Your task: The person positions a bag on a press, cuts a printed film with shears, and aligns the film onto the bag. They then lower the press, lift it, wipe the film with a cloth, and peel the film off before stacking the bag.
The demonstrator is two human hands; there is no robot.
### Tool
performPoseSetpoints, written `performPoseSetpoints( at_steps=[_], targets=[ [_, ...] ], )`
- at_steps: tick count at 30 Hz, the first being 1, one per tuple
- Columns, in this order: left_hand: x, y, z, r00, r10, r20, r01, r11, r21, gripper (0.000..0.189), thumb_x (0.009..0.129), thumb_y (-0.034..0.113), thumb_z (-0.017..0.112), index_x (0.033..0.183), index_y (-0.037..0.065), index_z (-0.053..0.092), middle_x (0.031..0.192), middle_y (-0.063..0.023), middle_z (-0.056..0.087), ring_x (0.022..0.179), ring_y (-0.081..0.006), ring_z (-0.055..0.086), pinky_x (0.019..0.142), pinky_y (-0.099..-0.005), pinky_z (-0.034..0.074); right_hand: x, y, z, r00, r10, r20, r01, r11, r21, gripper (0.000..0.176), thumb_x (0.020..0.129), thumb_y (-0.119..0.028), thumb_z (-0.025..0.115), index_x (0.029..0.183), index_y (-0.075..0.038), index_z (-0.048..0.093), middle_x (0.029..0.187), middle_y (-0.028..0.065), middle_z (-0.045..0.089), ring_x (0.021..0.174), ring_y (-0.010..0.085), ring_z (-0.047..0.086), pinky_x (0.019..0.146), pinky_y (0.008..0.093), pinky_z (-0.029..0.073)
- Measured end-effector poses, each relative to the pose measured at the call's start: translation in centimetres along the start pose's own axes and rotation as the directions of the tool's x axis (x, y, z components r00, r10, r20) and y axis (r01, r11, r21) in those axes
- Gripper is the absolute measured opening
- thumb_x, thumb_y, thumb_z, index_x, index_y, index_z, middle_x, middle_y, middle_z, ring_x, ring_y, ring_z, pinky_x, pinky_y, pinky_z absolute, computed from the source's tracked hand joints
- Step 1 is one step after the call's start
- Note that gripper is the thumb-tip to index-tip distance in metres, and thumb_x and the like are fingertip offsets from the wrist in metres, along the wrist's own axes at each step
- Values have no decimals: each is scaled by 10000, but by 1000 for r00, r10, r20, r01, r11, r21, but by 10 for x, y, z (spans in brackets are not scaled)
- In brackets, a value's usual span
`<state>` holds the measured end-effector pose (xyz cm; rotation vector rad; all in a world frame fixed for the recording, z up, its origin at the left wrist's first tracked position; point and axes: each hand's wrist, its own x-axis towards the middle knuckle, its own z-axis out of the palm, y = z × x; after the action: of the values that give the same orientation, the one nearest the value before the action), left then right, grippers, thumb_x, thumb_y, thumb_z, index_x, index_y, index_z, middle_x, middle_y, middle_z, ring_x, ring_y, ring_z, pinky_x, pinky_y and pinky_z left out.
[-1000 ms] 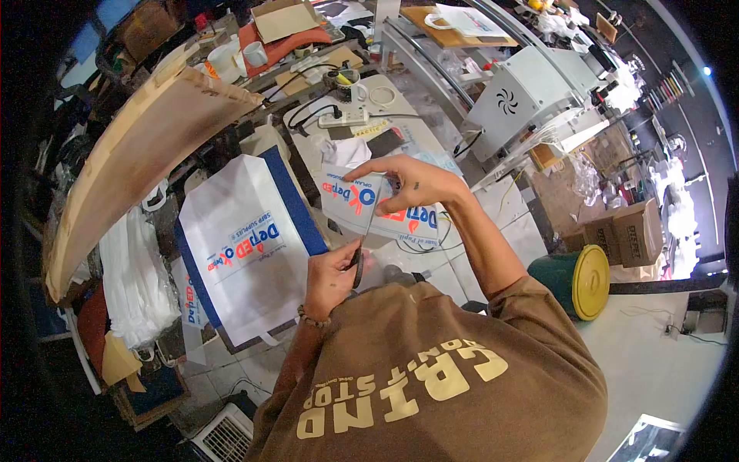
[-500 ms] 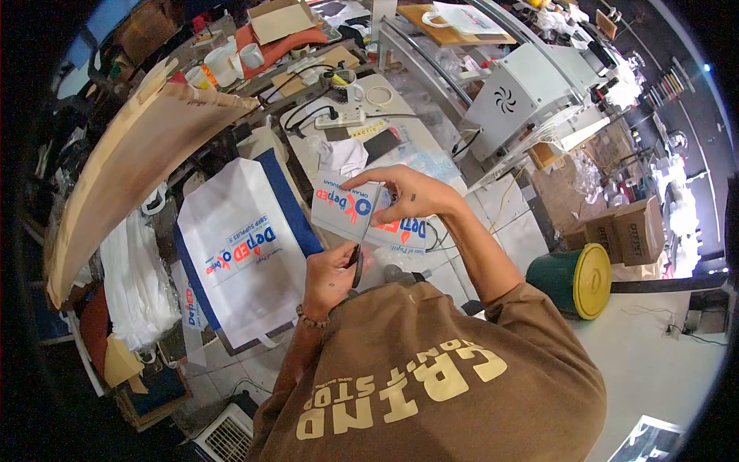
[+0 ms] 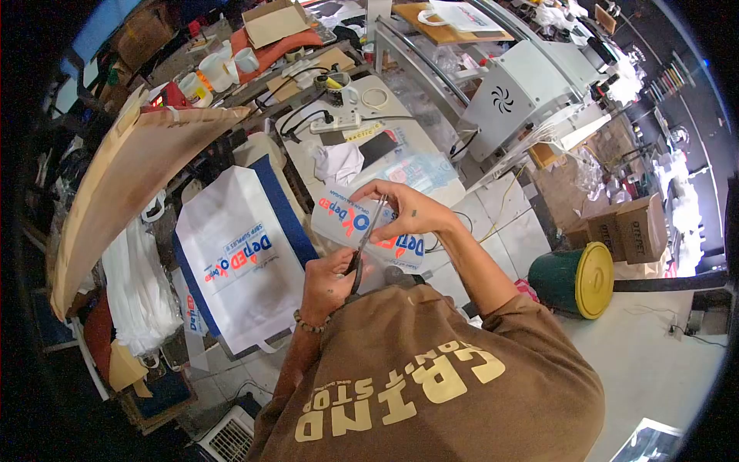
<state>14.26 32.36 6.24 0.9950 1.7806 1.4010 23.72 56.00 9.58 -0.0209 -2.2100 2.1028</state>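
Observation:
My left hand (image 3: 326, 285), with a beaded bracelet at the wrist, is closed around the dark handles of a pair of scissors (image 3: 357, 263). The blades point up and away from me, across a printed transfer sheet (image 3: 332, 219). My right hand (image 3: 404, 209) pinches this sheet between thumb and fingers, close to the blade tips. Blue and red "DepED" and "OK" lettering shows on both sides of the blades. To the left, a white bag (image 3: 239, 266) with blue sides and similar print lies flat.
Beyond my hands, a work table (image 3: 308, 158) bears a power strip (image 3: 336, 123), a mug (image 3: 337, 94), a tape roll (image 3: 375, 98) and crumpled white material (image 3: 337, 163). A curved board (image 3: 146, 192) rises at left. At right stand a green bucket (image 3: 556, 282) and a grey machine (image 3: 508, 96).
The scissor blades now show farther up across the sheet, close to my right fingers. The sheet has tilted slightly, and the view has shifted a little.

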Motion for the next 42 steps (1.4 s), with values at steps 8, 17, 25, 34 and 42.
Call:
performPoseSetpoints(
  at_steps=[8,17,25,34,42],
  targets=[
    [8,-13,5,992,-84,91,77,993,85,360,829,115,869,1121,-47,733,953,-139,789,864,-123,721,783,-281,570,-17,32,-6,994,108,22,-110,954,279,747,729,74,862,1384,8,510,1289,95,682,1124,137,648,974,301,525],
    [32,-43,-4,970,-208,129,149,920,362,384,784,293,897,908,-28,727,675,-172,681,610,-179,677,597,-347,500,-68,111,-78,877,184,-444,-214,977,-18,745,760,-31,859,1413,-21,500,1396,150,593,1333,202,533,1090,349,455],
    [85,-41,9,946,-325,-2,294,851,435,379,785,334,866,890,-10,746,707,-201,694,627,-326,685,618,-394,524,54,140,-153,468,97,-879,219,950,222,719,799,-56,854,1397,25,463,1381,187,597,1236,237,600,1068,352,480],
    [132,-47,-8,960,-75,-268,222,787,575,274,769,207,813,908,-14,730,813,-200,728,743,-369,711,699,-430,554,135,253,-158,427,-137,-894,-129,969,-211,729,844,-192,812,1422,53,441,1334,309,595,1264,454,585,1104,458,442],
    [311,-90,-26,943,313,-115,-108,613,782,172,765,138,787,830,3,703,803,-193,711,758,-412,693,689,-437,548,98,224,-165,432,-121,-894,78,992,-97,864,897,-194,809,1549,48,296,1450,290,516,1359,324,530,1141,441,425]
  ],
)
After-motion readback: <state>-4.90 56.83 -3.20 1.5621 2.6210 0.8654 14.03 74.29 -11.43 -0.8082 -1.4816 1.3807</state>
